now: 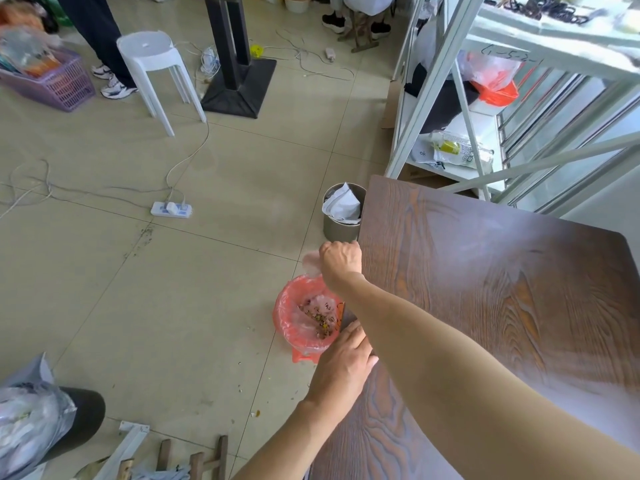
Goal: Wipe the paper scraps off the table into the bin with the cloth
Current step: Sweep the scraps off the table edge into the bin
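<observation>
- Head view shows the right hand (341, 259) just past the table's (485, 271) left edge, above the bin (304, 320); its grip is closed on a pale, blurred cloth (311, 265), likely being shaken out.
- The left hand (346, 362) rests on the same edge near the bin, fingers curled over it; whether it holds anything cannot be told.
- The bin, lined with a red bag, sits on the floor against the table's left edge, with paper scraps (322, 322) inside.
- Risk: shaking beyond the rim would scatter bits; some specks (242, 386) already lie on the floor.
- Risk: a knock from the forearm could tip the light bin.
- No scraps show on the tabletop, so the wiping seems nearly done.
</observation>
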A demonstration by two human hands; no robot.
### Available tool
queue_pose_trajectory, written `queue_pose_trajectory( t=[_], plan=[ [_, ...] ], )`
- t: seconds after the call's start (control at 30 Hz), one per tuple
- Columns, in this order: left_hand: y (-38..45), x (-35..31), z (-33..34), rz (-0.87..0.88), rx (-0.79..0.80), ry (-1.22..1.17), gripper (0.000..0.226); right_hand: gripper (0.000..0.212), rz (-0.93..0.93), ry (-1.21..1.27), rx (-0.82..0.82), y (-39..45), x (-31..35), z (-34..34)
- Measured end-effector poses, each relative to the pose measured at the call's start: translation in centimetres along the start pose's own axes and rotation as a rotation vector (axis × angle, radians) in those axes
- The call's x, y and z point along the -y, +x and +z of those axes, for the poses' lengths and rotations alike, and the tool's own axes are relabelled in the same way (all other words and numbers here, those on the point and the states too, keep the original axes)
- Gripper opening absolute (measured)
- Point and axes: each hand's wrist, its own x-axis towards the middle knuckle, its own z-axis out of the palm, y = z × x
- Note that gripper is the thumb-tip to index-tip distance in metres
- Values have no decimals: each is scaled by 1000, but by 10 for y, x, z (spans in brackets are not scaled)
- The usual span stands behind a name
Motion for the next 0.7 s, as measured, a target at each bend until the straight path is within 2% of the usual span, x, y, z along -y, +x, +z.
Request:
queue_pose_trajectory(
  t=[0.03,0.1,0.2,0.33,0.43,0.6,0.7],
  plan=[
    [1,4,5,14,10,69,41,32,21,43,-25,-1,-1,-2],
    [1,5,8,16,-23,132,42,28,100,179,-81,0,-4,-7],
    [4,2,2,-13,10,86,44,19,256,453,-108,0,-19,-14],
    [4,-1,0,-48,42,83,49,22,451,917,-64,-10,-52,-21],
    [3,-3,-1,-40,38,89,49,25,463,1174,-54,-21,-74,-21],
    [4,1,4,-52,26,91,49,46,444,1524,63,-39,-90,-15],
    [7,0,-3,-57,35,24,44,35,440,1689,131,-57,-94,-19]
  ],
)
